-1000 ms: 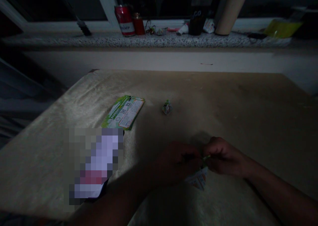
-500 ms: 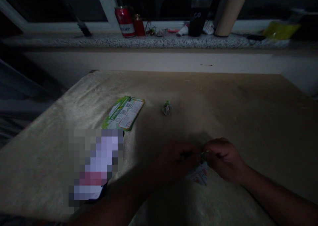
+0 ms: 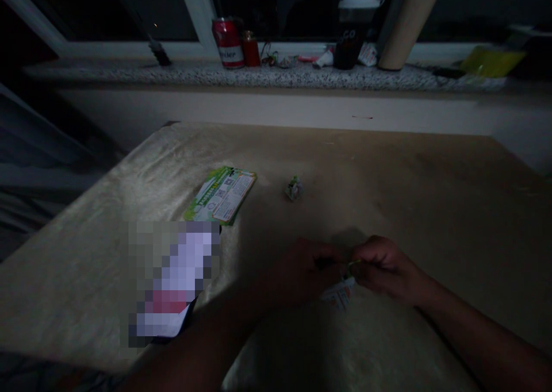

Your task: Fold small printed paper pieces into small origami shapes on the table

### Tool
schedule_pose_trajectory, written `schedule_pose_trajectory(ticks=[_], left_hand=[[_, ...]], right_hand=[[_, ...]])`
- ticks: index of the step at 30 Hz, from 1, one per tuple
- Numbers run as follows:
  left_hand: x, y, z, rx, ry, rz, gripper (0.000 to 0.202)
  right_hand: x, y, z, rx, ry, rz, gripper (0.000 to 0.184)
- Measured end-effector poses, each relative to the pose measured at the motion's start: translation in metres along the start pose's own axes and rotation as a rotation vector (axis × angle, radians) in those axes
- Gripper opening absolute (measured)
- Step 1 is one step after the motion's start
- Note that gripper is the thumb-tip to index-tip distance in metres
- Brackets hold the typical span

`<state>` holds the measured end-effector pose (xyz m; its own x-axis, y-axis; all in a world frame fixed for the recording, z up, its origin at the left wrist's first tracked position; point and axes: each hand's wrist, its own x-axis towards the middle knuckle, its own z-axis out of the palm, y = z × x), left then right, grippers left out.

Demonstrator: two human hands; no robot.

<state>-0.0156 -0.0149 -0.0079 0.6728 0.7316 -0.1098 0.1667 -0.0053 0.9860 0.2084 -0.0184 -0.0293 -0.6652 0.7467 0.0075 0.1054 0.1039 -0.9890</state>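
My left hand (image 3: 313,271) and my right hand (image 3: 386,268) meet just above the table, fingertips almost touching. Both are closed in a pinch on a piece of folded printed paper (image 3: 340,293). Its pale triangular part with orange and blue print hangs below the fingers, and a thin green-yellow edge shows between the thumbs. Shadow and fingers hide the rest of the paper. Farther back on the table sits a small crumpled or folded paper piece (image 3: 294,188), green and white.
Left of the hands lies a stack of green printed leaflets (image 3: 222,195). A lit phone (image 3: 179,283), its screen blurred out, is near my left forearm. A red can (image 3: 227,44), a dark lidded cup (image 3: 351,35) and a cardboard tube (image 3: 411,24) stand on the stone windowsill (image 3: 190,77).
The view has shifted slightly, so the table things appear a little farther right. Both hands keep their pinch on the paper, and less of its hanging part shows.
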Motion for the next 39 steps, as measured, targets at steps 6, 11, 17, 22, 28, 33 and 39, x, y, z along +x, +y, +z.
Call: schedule_pose_trajectory(ticks=[6, 11, 17, 22, 28, 33, 39], left_hand=[[0.004, -0.005, 0.004, -0.017, 0.071, 0.004, 0.037], [0.004, -0.010, 0.007, -0.122, 0.079, -0.038, 0.042], [0.005, -0.011, 0.001, -0.113, 0.031, -0.033, 0.040], [0.007, -0.009, -0.002, -0.087, 0.042, -0.044, 0.040], [0.006, -0.008, -0.005, -0.092, 0.087, -0.039, 0.036], [0.005, -0.011, -0.010, -0.146, 0.076, -0.033, 0.038], [0.000, -0.014, -0.024, -0.147, 0.103, -0.028, 0.039]], right_hand=[[0.005, -0.001, 0.007, -0.177, 0.173, -0.092, 0.040], [0.005, 0.006, 0.008, -0.148, 0.196, -0.083, 0.043], [0.008, 0.004, 0.004, -0.081, 0.071, -0.047, 0.045], [0.009, 0.004, 0.006, -0.048, 0.100, -0.009, 0.047], [0.011, 0.004, 0.008, -0.034, 0.097, 0.012, 0.051], [0.007, -0.003, 0.004, -0.084, 0.127, -0.017, 0.052], [0.003, -0.008, 0.000, -0.144, 0.285, -0.073, 0.052]])
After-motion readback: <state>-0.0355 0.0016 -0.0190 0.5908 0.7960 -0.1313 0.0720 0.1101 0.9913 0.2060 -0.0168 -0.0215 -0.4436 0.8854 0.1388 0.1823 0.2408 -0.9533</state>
